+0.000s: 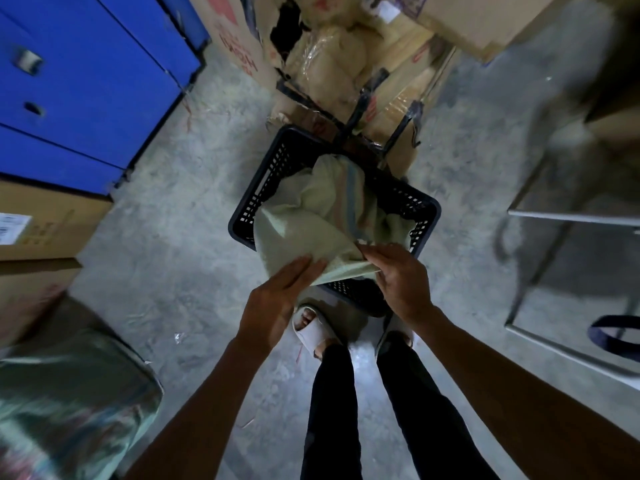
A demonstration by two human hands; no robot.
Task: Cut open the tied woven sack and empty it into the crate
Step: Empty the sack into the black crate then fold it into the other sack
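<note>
A pale green woven sack with a faint coloured stripe lies draped into a dark perforated plastic crate on the concrete floor in front of my feet. The sack's near end is lifted over the crate's front rim. My right hand pinches that end between fingers and thumb. With fingers stretched out, my left hand presses flat under the same end of the sack. What is inside the crate beneath the sack is hidden.
Blue metal cabinets stand at the left, with cardboard boxes below them. More boxes and wrapped bundles are stacked behind the crate. Another full woven sack lies at bottom left. A metal frame stands at the right.
</note>
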